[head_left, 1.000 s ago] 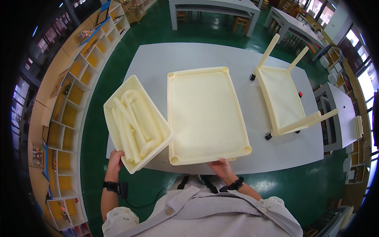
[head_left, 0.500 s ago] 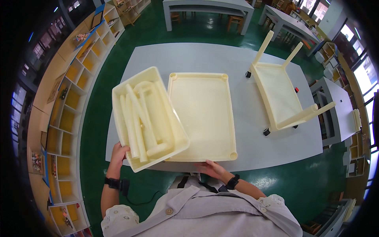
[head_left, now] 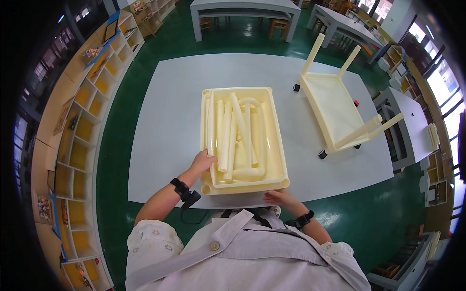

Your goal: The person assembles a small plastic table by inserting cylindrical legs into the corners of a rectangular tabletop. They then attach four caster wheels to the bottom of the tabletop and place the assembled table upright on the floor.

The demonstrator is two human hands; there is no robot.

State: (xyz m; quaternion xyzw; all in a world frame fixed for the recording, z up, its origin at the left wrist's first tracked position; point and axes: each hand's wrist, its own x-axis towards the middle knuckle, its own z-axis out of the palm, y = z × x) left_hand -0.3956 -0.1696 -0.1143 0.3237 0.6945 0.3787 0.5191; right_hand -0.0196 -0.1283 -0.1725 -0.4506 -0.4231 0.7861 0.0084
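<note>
A cream plastic tub (head_left: 276,145) rests on the similar shallow cream tray (head_left: 206,186), nearly lined up with it. Inside the tub lie several cream tubes (head_left: 224,136) and a bent U-shaped tube (head_left: 262,140). My left hand (head_left: 201,162) grips the tub's left wall near the front, fingers curled over the rim. At the tray's front edge, toward its right corner, my right hand (head_left: 281,198) holds nothing, with fingers loosely apart; whether it touches the tray is hard to tell.
On the grey table (head_left: 167,126), a cream cart frame (head_left: 335,106) with upright posts and black casters stands at the right. A small red piece (head_left: 356,103) lies beside it. Wooden shelves (head_left: 80,155) line the left; other grey tables (head_left: 245,7) stand beyond.
The tub has moved right and turned straight, from overlapping the tray's left side to lying over it. My left hand went right with it; my right hand shifted slightly right.
</note>
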